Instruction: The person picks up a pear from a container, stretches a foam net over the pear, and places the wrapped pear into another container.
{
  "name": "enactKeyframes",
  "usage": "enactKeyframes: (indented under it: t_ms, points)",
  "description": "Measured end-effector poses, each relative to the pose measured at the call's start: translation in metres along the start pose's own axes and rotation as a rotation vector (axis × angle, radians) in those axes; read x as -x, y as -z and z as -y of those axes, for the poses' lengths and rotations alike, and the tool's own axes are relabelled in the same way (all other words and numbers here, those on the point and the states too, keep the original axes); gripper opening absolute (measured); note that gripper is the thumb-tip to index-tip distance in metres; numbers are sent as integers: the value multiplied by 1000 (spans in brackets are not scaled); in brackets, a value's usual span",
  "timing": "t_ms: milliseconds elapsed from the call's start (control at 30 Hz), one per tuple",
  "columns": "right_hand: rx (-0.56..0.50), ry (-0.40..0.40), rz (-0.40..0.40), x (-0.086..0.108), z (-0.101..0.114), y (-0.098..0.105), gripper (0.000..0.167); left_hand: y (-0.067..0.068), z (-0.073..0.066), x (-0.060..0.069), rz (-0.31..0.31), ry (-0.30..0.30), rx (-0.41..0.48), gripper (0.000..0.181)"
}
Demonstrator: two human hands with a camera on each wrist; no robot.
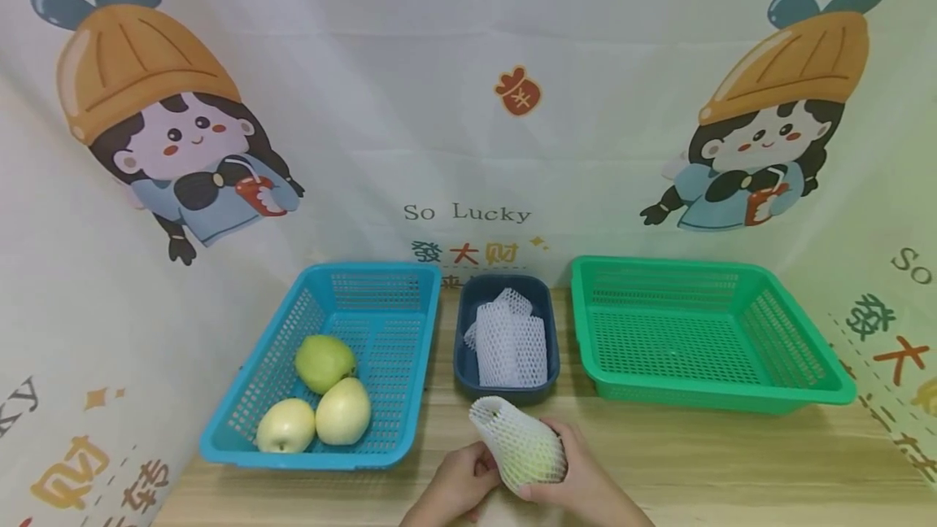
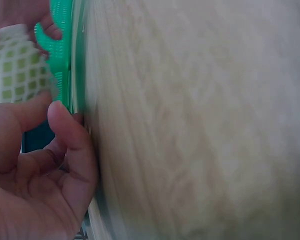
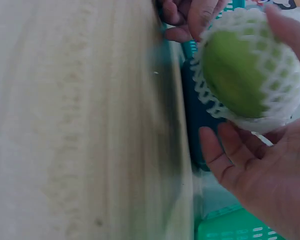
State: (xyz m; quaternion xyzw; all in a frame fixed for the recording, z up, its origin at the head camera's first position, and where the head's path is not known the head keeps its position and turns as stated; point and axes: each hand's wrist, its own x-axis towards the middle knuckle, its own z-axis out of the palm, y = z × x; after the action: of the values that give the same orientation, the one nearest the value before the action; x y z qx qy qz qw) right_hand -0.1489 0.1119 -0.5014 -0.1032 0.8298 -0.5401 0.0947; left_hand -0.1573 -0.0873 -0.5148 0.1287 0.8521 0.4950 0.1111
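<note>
A green pear (image 3: 235,75) sits in a white foam net (image 1: 516,437), its bare end showing in the right wrist view. My right hand (image 1: 574,470) grips the netted pear from the right, thumb on one side and fingers on the other. At the pear's left, the left hand (image 1: 463,480) has curled fingers and pinches the edge of the net between thumb and forefinger. The net's narrow end points up and away from me, beyond the pear. Just behind stands a dark blue tray (image 1: 463,376) with several white foam nets (image 1: 512,348) in it.
On the left, a blue basket (image 1: 388,455) holds one green pear (image 1: 325,364) and two pale yellow ones (image 1: 344,411). A green basket (image 1: 695,389) stands to the right. All rest on a wooden table (image 1: 695,462) before a printed curtain (image 1: 468,128).
</note>
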Motion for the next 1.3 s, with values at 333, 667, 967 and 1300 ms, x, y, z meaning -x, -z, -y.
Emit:
enactKeyframes:
  t_ms: [333,667,967,1300]
  points:
    - [-106,80,33,-5,6,0,92,-1,-4,1,-44,-45,-172,20]
    - [-130,70,70,-7,7,21,90,5,10,3,106,92,309,17]
    - [-112,86,185,-8,-6,37,92,12,16,-2,89,197,660,10]
    - [-96,126,222,-8,-7,29,91,11,18,-1,81,183,619,36]
